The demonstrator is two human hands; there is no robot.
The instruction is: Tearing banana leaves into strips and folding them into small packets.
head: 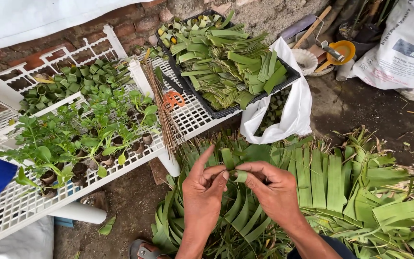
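My left hand (203, 189) and my right hand (273, 188) meet over a heap of cut green leaf strips (331, 184) on the ground. Between the fingertips of both hands is a short green leaf strip (240, 175), curled into a small roll. The thumb and forefinger of each hand pinch it. My forearms come in from the bottom edge.
A white slatted rack (195, 115) on the left carries seedlings in small leaf cups (80, 139), empty leaf rolls (73, 81), thin brown sticks (164, 112) and orange-handled scissors (173, 99). A black tray (291, 74) holds stacked leaf pieces. A white bag (293, 110) and sacks stand behind.
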